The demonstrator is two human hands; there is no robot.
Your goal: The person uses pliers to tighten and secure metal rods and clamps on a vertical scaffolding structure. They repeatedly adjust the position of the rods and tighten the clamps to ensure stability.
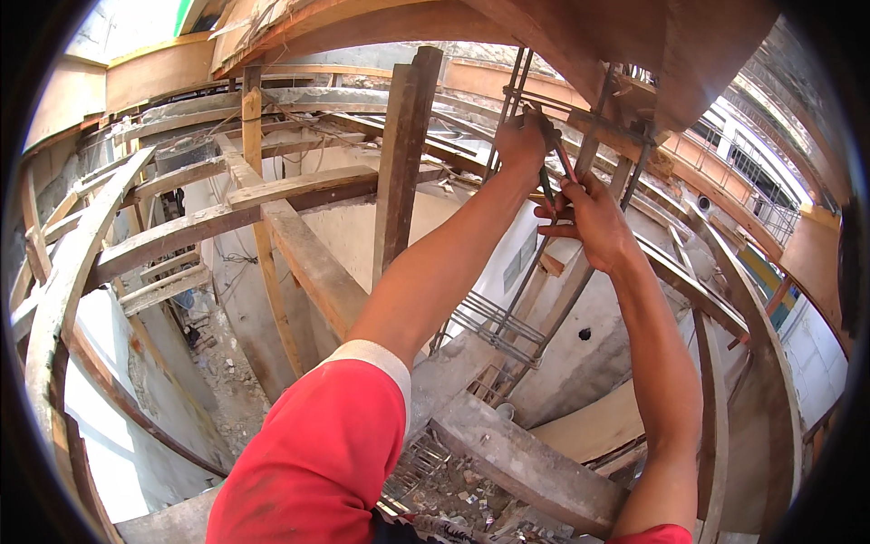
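Observation:
Both my arms reach up to a column of steel rebar (501, 136) just under a wooden formwork panel (625, 36). In my right hand (600, 225) are the handles of a pair of pliers (565, 163), one handle reddish and one dark. The fingers are curled about them, and the tool's head points up at the bars. My left hand (523, 145) is closed at the tool's head, against the rebar. Whatever its fingers pinch is hidden by the hand. Steel stirrups (566, 109) cross the upright bars at this height.
Lower on the column sits a bundle of stirrups (497, 319). A wooden post (403, 163) stands left of my forearm. Timber beams (308, 254) span the left side over a deep drop to rubble (227, 381). A concrete beam (535, 467) lies below me.

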